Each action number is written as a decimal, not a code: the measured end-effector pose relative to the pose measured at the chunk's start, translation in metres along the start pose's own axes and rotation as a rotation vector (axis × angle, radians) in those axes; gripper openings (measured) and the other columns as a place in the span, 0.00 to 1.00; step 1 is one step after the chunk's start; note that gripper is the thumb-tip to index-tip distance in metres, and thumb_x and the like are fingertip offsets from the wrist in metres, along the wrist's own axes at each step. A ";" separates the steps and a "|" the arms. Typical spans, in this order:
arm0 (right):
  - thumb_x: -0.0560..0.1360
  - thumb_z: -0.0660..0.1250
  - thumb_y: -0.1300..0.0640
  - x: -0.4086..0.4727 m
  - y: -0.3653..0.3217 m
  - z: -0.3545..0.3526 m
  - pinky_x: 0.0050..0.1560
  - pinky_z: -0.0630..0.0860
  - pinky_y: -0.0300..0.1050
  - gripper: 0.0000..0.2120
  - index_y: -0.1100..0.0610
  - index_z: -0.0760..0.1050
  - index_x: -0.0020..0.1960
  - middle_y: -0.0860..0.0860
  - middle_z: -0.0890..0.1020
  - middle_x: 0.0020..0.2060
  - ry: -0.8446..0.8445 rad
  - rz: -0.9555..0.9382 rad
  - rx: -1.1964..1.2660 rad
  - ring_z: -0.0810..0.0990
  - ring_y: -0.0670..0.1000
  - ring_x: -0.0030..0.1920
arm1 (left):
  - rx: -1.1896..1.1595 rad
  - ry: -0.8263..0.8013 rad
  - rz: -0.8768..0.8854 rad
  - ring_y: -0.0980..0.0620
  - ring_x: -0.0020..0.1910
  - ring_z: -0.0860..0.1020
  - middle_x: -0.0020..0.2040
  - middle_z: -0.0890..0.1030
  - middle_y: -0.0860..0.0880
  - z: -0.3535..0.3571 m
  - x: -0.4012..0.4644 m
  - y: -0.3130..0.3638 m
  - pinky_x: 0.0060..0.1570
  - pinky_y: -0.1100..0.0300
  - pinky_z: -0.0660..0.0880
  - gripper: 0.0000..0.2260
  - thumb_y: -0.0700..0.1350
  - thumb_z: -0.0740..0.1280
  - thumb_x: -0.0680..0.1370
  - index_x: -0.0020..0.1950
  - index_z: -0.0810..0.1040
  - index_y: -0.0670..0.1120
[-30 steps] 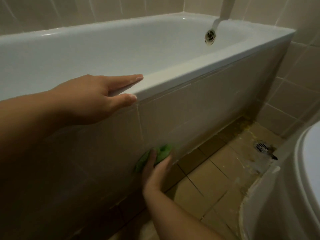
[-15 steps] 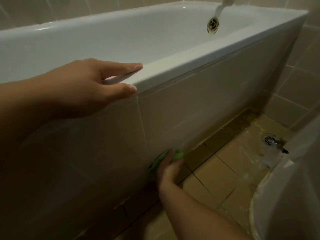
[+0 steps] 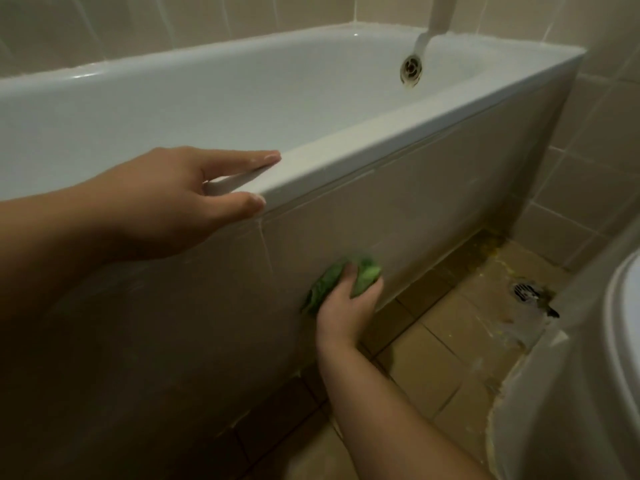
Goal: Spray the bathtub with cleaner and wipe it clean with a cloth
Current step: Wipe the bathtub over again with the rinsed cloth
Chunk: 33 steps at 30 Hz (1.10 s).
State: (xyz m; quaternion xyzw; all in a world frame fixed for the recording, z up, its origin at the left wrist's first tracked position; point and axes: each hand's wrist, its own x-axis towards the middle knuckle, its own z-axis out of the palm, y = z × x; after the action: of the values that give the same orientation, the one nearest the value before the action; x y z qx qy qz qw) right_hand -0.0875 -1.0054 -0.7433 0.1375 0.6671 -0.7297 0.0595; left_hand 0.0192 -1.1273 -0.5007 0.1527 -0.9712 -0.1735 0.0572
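Green cloth (image 3: pixel 360 275) is bunched in my right hand (image 3: pixel 346 303), grip curled round it, pressed vs the tiled front panel (image 3: pixel 450 209) of the bathtub (image 3: pixel 346 147), low, near the floor (image 3: pixel 450 341). My left hand (image 3: pixel 166 199) rests on the tub rim w/ fingers straight, holding nothing. Floor drain (image 3: pixel 528 292) sits off to the right, by a white fixture (image 3: pixel 588 375).

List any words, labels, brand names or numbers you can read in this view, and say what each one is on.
None: no readable text anywhere in this view.
White enamel bathtub: plain rim and front panel, no mark.
Crumpled green cloth under the right hand: no tag showing.
Round metal overflow fitting: too small and blurred to tell if anything is stamped on it.
Left hand rests on the rim; nothing written near it.
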 end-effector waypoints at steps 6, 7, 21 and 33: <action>0.76 0.60 0.29 0.020 -0.090 0.019 0.74 0.69 0.55 0.38 0.47 0.63 0.80 0.47 0.71 0.75 0.146 -0.482 0.086 0.69 0.50 0.74 | -0.128 -0.122 -0.024 0.59 0.73 0.68 0.74 0.66 0.71 -0.003 0.021 0.004 0.69 0.59 0.62 0.32 0.69 0.73 0.70 0.71 0.65 0.78; 0.76 0.60 0.29 0.028 -0.098 0.020 0.74 0.68 0.55 0.38 0.48 0.63 0.80 0.47 0.71 0.75 0.168 -0.513 0.077 0.69 0.51 0.74 | -0.122 -0.135 -0.025 0.60 0.73 0.67 0.75 0.65 0.70 -0.003 0.027 0.006 0.69 0.60 0.61 0.34 0.65 0.76 0.71 0.73 0.64 0.76; 0.78 0.58 0.34 0.073 -0.128 0.018 0.72 0.69 0.53 0.31 0.43 0.66 0.78 0.48 0.73 0.73 0.233 -0.480 0.039 0.70 0.54 0.71 | -0.032 -0.154 0.026 0.55 0.76 0.65 0.78 0.63 0.66 0.017 0.075 0.038 0.72 0.58 0.62 0.41 0.61 0.68 0.64 0.75 0.57 0.77; 0.78 0.58 0.36 0.078 -0.137 0.012 0.75 0.64 0.54 0.30 0.43 0.65 0.79 0.47 0.72 0.74 0.165 -0.484 0.055 0.69 0.52 0.72 | -0.206 -0.301 0.024 0.60 0.78 0.60 0.79 0.59 0.67 0.016 0.090 0.036 0.76 0.59 0.56 0.50 0.61 0.72 0.55 0.76 0.58 0.73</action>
State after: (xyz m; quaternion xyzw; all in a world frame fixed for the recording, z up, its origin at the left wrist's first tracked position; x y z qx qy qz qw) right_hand -0.2008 -0.9960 -0.6333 0.0347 0.6630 -0.7270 -0.1753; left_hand -0.0787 -1.1190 -0.4978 0.1069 -0.9477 -0.2923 -0.0712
